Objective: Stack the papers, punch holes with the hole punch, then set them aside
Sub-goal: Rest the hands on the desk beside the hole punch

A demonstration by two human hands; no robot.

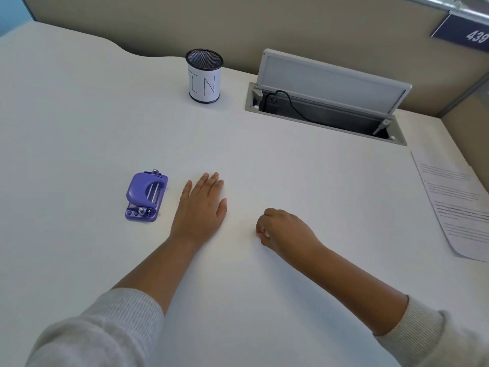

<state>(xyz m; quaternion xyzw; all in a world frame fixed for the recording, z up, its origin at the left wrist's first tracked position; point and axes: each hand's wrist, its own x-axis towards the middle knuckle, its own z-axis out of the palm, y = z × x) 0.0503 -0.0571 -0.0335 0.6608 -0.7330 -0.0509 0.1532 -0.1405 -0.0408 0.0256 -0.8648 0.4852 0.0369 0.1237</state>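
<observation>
A purple hole punch (145,197) sits on the white desk (79,115), left of centre. My left hand (202,206) lies flat, palm down, just to the right of the punch, fingers straight and holding nothing. My right hand (284,229) rests on the desk further right, its fingers curled into a loose fist with nothing seen in it. Printed papers (455,205) lie at the desk's right edge, well away from both hands and partly cut off by the frame.
A black mesh pen cup (204,75) labelled "IN" stands at the back centre. To its right an open cable hatch (325,102) with a raised lid holds a black plug and cord. Beige partition walls (238,25) bound the back and right.
</observation>
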